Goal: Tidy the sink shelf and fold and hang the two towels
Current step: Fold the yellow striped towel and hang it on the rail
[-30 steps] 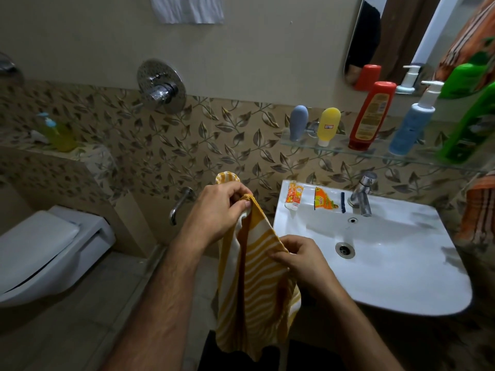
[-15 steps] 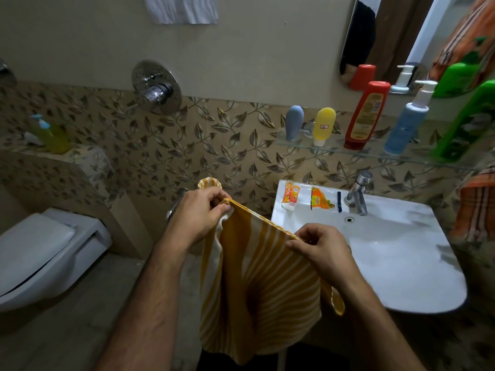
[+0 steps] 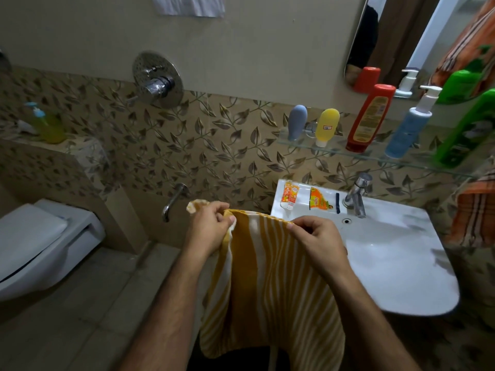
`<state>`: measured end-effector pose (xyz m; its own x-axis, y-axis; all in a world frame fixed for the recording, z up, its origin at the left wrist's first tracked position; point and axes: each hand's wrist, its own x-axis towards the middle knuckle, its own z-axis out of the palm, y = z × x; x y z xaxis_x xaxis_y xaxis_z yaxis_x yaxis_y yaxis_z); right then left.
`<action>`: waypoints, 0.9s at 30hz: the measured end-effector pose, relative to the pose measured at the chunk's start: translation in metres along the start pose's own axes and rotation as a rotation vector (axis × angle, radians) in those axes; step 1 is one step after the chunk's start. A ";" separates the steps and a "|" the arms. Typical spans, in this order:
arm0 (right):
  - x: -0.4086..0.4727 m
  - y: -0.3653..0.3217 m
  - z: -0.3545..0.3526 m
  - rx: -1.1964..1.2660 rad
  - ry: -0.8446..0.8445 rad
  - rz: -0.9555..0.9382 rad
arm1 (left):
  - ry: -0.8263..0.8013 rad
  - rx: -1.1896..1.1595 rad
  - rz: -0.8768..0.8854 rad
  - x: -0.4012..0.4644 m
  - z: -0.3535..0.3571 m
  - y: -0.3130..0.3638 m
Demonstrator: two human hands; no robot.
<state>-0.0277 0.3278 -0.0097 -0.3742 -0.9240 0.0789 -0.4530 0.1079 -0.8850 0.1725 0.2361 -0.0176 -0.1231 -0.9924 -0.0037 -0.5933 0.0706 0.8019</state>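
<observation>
**Striped towel being held up by its top edge beside a bathroom sink**

A yellow-and-white striped towel [image 3: 270,287] is being held at the centre of the view, hanging down toward 6 o'clock in soft vertical folds. Its top edge is being pinched by the left hand [image 3: 207,227] at one corner and by the right hand [image 3: 317,236] at the other, with fingers and thumbs curled onto the cloth and the edge stretched between them. A small loop of fabric is sticking out past the left hand's knuckles. The towel's bottom edge is being cut off partly by the forearms.

At 2 o'clock, a glass shelf [image 3: 334,152] is carrying five containers in a row: a grey-blue tube [image 3: 296,122] and a yellow tube [image 3: 326,127], both standing on their caps, a red bottle [image 3: 371,117], a blue pump bottle [image 3: 409,127], and a green bottle [image 3: 471,129] that is being cut off at the frame's edge. What is inside them cannot be told.

At 3 o'clock, a glossy white sink [image 3: 396,263] with a chrome tap [image 3: 357,194] is being partly hidden by the right hand. Two small orange packets [image 3: 302,198] are lying flat on its back rim; their print is too small to be read. An orange checked towel [image 3: 474,215] is hanging at the far right, mostly out of view.
</observation>
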 end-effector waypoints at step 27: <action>-0.002 0.005 -0.010 -0.206 -0.288 0.149 | -0.013 0.039 0.194 -0.007 0.012 0.026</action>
<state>-0.0371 0.3336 -0.0103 -0.2190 -0.9546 -0.2020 -0.5748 0.2935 -0.7638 0.1486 0.2466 -0.0044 -0.2485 -0.9583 0.1411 -0.5874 0.2649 0.7647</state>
